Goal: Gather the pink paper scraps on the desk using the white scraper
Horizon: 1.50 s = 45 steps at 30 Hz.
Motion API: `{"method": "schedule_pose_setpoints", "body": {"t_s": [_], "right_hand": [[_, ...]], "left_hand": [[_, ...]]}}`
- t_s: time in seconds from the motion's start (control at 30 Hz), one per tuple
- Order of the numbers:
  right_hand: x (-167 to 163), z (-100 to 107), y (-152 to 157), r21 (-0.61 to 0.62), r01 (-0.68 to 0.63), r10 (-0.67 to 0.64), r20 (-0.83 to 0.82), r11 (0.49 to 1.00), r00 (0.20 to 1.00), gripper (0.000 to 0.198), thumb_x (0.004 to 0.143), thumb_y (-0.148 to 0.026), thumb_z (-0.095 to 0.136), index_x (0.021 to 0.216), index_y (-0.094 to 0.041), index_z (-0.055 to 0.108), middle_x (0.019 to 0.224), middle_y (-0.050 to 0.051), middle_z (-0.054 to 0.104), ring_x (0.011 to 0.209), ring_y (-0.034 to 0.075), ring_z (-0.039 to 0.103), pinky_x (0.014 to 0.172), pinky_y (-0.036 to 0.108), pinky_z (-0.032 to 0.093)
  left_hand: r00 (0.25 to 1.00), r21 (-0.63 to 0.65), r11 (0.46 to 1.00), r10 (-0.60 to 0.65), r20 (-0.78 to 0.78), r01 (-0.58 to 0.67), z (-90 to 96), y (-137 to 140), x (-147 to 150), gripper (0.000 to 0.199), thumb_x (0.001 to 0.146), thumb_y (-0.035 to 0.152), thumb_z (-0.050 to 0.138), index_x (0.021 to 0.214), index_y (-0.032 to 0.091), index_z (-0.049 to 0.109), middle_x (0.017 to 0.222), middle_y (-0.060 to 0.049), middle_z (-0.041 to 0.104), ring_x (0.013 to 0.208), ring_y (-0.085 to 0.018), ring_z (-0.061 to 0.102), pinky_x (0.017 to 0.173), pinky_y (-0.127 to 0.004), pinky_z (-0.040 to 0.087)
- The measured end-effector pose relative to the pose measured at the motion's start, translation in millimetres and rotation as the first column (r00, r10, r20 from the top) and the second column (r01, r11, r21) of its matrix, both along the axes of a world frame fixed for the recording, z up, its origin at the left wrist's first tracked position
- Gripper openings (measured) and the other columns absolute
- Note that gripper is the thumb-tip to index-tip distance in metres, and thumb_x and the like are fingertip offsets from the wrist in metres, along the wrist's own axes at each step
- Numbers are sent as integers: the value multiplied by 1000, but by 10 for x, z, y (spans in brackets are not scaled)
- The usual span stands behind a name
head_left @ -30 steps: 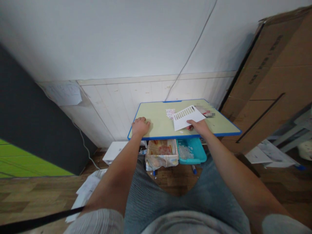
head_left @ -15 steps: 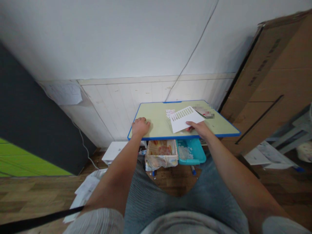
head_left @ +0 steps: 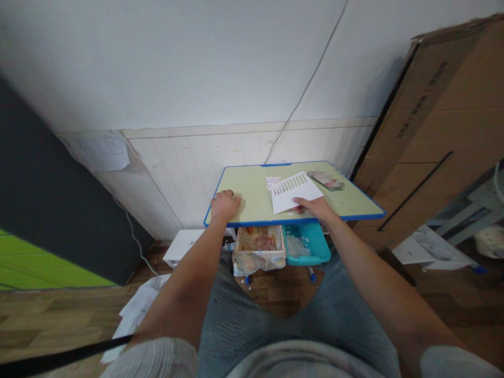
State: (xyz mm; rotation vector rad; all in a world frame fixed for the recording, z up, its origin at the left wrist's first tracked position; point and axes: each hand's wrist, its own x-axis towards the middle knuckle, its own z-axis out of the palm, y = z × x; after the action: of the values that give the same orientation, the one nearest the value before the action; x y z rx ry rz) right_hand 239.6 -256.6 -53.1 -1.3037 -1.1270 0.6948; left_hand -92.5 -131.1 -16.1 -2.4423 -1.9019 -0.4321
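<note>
My right hand (head_left: 315, 207) grips a white sheet (head_left: 291, 198) by its near right edge, thumb on top. The sheet is tilted over the table, with a row of narrow greenish and pinkish strips or slots along its far part; I cannot tell which. Small printed paper pieces (head_left: 272, 182) lie just behind its left corner. My left hand (head_left: 226, 203) rests palm down on the left side of the pale yellow table (head_left: 250, 181), fingers slightly bent and holding nothing. Right of the sheet lies a dark-edged flat object (head_left: 329, 180), its surface pixelated.
Under the table edge are a cloth-lined basket (head_left: 259, 261) with reddish contents and a teal bin (head_left: 309, 260) of whitish bits. A white box (head_left: 180, 244) stands at left. A tall cardboard box (head_left: 444, 131) leans at right. A cable (head_left: 301, 97) runs down the wall.
My right hand and the sheet have shifted slightly left relative to the pixelated object, showing more of its dark edge. My left hand stays on the table. The whole view has moved a little.
</note>
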Motion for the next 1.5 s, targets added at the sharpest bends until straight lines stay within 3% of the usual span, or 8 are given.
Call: {"method": "schedule_pose_setpoints", "body": {"t_s": [0.13,0.23,0.4,0.53,0.63,0.83,1.1,1.5], "right_hand": [[-66,-3,-13,28,1,-1,7,1000,1000,48,68,-43,111,102,-29,80,87,6,90,102,36,88,99,48,77],[-66,6,-49,48,18,-18,-9,999,1000,50,69,-46,109,107,-29,80,92,6,91,117,38,89,111,52,74],[-35,6,-25,44,85,-82,-63,995,995,56,72,-53,101,116,-28,75,92,7,88,89,34,85,81,45,73],[54,2,63,30,148,-143,-126,989,982,49,69,-50,89,109,-30,69,83,4,83,65,27,74,56,37,60],[220,35,86,11,193,-189,-167,981,968,44,67,-46,85,102,-31,64,69,0,73,54,24,64,46,34,49],[481,84,-59,-25,153,-154,-223,988,962,42,76,-51,89,104,-29,66,62,1,70,49,23,61,47,33,50],[380,31,-105,-83,79,-95,-206,993,974,25,74,-36,89,90,-25,73,59,7,76,48,22,65,48,30,54],[401,40,-85,-101,38,-57,-188,994,981,22,85,-43,86,84,-24,75,64,12,81,51,25,71,51,33,58]], "left_hand": [[1000,-6,1000,5,-8,-5,9,-13,5,51,122,38,52,158,17,82,173,-25,78,163,-41,71,132,-53,59],[1000,-4,1000,4,-13,-4,8,-17,7,53,122,39,51,160,15,81,173,-25,77,164,-41,70,133,-54,59],[1000,5,1000,2,-5,-2,-13,-6,-2,51,122,39,52,158,16,82,172,-24,78,163,-41,71,133,-53,59],[1000,1,1000,-2,-10,2,-14,-1,-3,52,122,38,52,158,16,82,174,-24,78,163,-41,71,134,-54,59],[1000,-10,1000,-1,-11,1,-6,-6,-1,53,122,38,51,158,15,81,175,-24,77,164,-42,70,134,-55,58],[1000,-8,1000,0,-11,0,1,-12,-5,53,122,38,51,160,15,80,176,-25,76,165,-42,69,134,-55,58],[1000,-18,1000,3,-30,-4,47,-20,-13,55,123,38,49,162,13,79,176,-24,77,165,-39,70,134,-50,58],[1000,3,1000,-2,-15,2,12,15,-21,52,122,37,52,159,16,81,173,-24,79,162,-41,72,133,-52,60]]}}
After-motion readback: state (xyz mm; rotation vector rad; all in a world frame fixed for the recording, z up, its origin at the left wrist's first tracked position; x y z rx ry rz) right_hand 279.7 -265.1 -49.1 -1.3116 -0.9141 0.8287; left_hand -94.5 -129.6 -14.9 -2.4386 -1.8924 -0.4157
